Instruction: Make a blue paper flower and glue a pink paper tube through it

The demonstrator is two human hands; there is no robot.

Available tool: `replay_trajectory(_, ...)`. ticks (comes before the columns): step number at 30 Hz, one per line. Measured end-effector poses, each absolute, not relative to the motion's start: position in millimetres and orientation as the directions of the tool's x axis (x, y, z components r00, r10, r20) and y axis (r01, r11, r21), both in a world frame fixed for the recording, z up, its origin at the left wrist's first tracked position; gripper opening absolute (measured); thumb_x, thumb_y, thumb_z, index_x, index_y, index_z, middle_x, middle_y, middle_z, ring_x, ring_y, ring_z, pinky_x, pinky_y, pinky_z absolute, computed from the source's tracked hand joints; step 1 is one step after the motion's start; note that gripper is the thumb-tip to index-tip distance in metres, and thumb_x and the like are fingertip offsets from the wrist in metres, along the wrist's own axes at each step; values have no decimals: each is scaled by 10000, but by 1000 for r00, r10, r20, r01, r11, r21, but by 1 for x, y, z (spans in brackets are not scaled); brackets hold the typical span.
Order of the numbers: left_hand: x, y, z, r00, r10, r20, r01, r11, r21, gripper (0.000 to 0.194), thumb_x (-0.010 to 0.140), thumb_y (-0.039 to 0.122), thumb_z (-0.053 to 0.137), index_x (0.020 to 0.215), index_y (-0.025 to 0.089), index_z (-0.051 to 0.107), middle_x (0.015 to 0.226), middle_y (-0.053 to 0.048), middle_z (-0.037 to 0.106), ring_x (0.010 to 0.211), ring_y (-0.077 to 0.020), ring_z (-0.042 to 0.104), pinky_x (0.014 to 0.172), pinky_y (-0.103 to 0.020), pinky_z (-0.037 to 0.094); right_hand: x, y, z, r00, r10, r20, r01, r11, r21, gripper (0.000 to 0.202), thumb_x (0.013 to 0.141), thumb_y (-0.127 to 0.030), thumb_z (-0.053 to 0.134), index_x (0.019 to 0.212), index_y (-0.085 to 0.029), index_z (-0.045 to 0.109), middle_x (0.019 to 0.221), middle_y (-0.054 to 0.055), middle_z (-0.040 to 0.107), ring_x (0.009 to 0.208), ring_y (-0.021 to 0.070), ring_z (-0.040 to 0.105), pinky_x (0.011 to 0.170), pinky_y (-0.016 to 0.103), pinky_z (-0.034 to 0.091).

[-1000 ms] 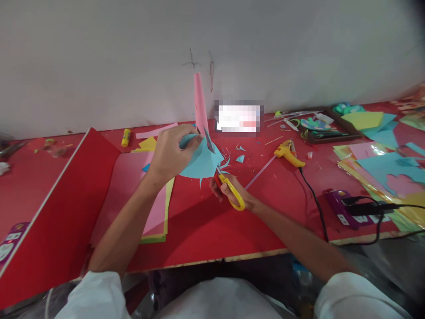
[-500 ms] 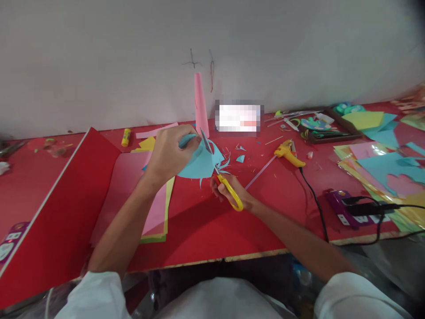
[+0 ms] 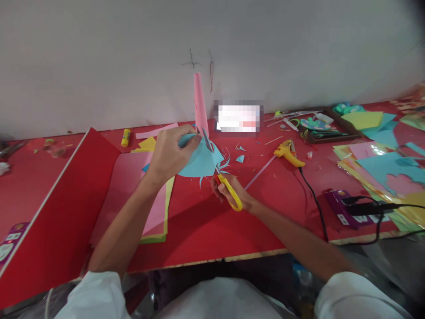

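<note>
My left hand (image 3: pixel 174 150) is closed on a light blue sheet of paper (image 3: pixel 197 163), pinching it between thumb and fingers above the table. In my right hand (image 3: pixel 229 188) is a pair of scissors (image 3: pixel 232 192) with yellow handles, its blades pointing up and left, parted at the paper's right edge. Some of my right fingers are hidden behind the handles. Thin curled blue strips (image 3: pixel 225 165) lie around the blades. Behind the paper, a tall pink paper cone (image 3: pixel 200 104) stands upright near the wall.
A yellow glue gun (image 3: pixel 289 153) with a black cord lies to the right, near a purple power strip (image 3: pixel 345 206). Stacked coloured sheets (image 3: pixel 154 215) and a red board (image 3: pixel 63 208) are at left. A yellow glue stick (image 3: pixel 125 138) and a brown tray (image 3: pixel 345 128) sit further back.
Almost nothing differs. The scissors and both hands hold nearly the same position at the blue paper, with the blades still parted.
</note>
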State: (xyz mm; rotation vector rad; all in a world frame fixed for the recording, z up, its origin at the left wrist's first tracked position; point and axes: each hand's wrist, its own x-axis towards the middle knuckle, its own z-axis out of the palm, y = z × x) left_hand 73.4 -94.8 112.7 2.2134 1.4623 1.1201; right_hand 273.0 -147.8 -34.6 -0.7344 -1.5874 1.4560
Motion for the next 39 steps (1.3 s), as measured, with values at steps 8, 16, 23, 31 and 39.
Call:
replay_trajectory(8, 76, -94, 108, 188, 879, 439, 578, -460, 674, 203, 952, 332, 635, 798, 208, 684, 735, -6, 653, 685, -153, 537, 646, -321, 408, 274, -148, -39, -460, 867, 192, -100, 164, -981, 722, 898, -941, 518, 867, -220, 540, 620, -52, 530, 485, 100, 487, 476, 247, 399)
replay_trajectory(16, 80, -93, 101, 170, 892, 419, 504, -444, 741, 246, 976, 336, 640, 763, 217, 614, 696, 10, 558, 635, -139, 467, 610, -333, 369, 272, -147, -49, -448, 867, 217, -127, 179, -976, 692, 940, -912, 496, 891, -223, 545, 634, -41, 550, 491, 110, 507, 483, 252, 417)
replay_trajectory(23, 86, -93, 95, 136, 886, 444, 489, -450, 748, 236, 979, 358, 622, 787, 221, 633, 709, 4, 574, 673, -152, 483, 631, -334, 391, 272, -148, -47, -432, 876, 215, -113, 184, -976, 709, 930, -931, 478, 872, -226, 537, 622, -43, 543, 488, 109, 497, 490, 258, 417)
replay_trajectory(31, 92, -97, 95, 98, 894, 436, 461, -430, 777, 234, 977, 333, 622, 774, 217, 623, 704, 3, 539, 671, -146, 449, 596, -320, 368, 272, -148, -42, -418, 880, 225, -124, 190, -974, 713, 922, -934, 487, 864, -225, 530, 612, -55, 535, 456, 101, 495, 475, 260, 398)
replay_trajectory(39, 94, -100, 93, 100, 908, 407, 433, -408, 804, 231, 982, 362, 605, 801, 220, 632, 717, -5, 536, 680, -152, 439, 593, -319, 343, 271, -148, -41, -408, 879, 249, -140, 209, -968, 698, 948, -913, 478, 850, -224, 535, 600, -50, 540, 460, 104, 501, 485, 265, 400)
